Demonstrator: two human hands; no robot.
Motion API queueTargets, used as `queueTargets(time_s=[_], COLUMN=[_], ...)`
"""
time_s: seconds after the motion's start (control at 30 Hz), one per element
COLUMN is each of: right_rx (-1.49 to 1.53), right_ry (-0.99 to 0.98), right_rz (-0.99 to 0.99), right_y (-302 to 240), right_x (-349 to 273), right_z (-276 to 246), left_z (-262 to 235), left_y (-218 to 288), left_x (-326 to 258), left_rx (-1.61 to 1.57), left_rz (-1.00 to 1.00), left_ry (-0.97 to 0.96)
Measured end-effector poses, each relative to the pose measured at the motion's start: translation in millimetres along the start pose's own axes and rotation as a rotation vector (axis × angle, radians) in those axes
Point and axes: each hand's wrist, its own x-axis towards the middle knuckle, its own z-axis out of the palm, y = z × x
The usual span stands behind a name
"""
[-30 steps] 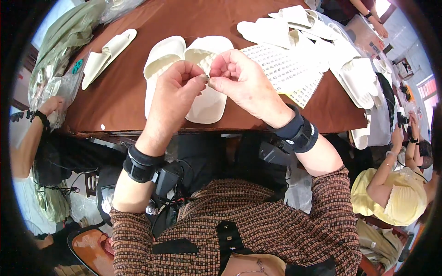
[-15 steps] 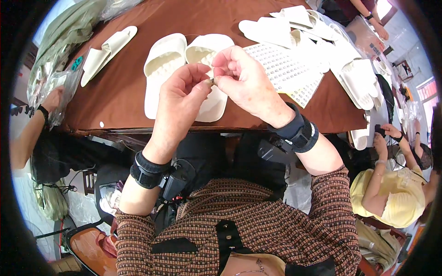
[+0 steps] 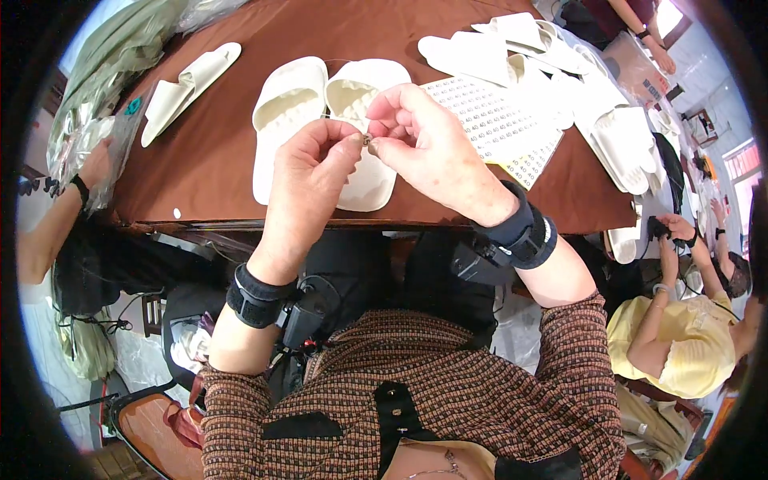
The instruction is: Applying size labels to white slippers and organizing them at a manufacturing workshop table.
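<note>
Above the front of the table, my left hand (image 3: 308, 178) and my right hand (image 3: 438, 156) meet fingertip to fingertip. Thumb and forefinger of each pinch a tiny dark-marked piece (image 3: 367, 140), which looks like a small sticker. Behind and below them lies a pair of white slippers side by side, the left slipper (image 3: 268, 156) and the right slipper (image 3: 370, 190), toes away from me. My hands partly cover the right one. Just right of my right hand are white sheets of small printed stickers (image 3: 468, 108), with a yellow-edged sheet (image 3: 532, 164) underneath.
A single white slipper (image 3: 188, 92) lies at the left, and a pile of white slippers (image 3: 612, 132) fills the right. A small white disc (image 3: 177, 214) sits by the near edge. Co-workers' arms reach in at the left (image 3: 56, 232) and right (image 3: 680, 248). Plastic bags (image 3: 100, 156) lie at left.
My fingertips have drawn slightly closer together around the small piece. The person's hand at the left has shifted on the plastic bag. The slippers stay put.
</note>
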Motion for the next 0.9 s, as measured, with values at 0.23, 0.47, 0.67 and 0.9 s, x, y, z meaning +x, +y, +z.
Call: queueTargets(time_s=[0.23, 0.47, 0.67, 0.9], right_rx=[0.081, -0.165, -0.406, -0.537], right_ry=[0.008, -0.112, -0.254, -0.347], right_rz=[0.016, 0.032, -0.052, -0.148], right_y=[4, 6, 6, 4], right_x=[2, 11, 23, 33], right_z=[-1, -15, -21, -22], left_z=[3, -4, -10, -5], left_y=[0, -4, -17, -26], left_x=[-4, -15, -15, -16], left_rx=[-0.078, 0.182, 0.518, 0.779], left_rz=[-0.021, 0.099, 0.410, 0.608], left_ry=[-0.005, 0.100, 0.142, 0.046])
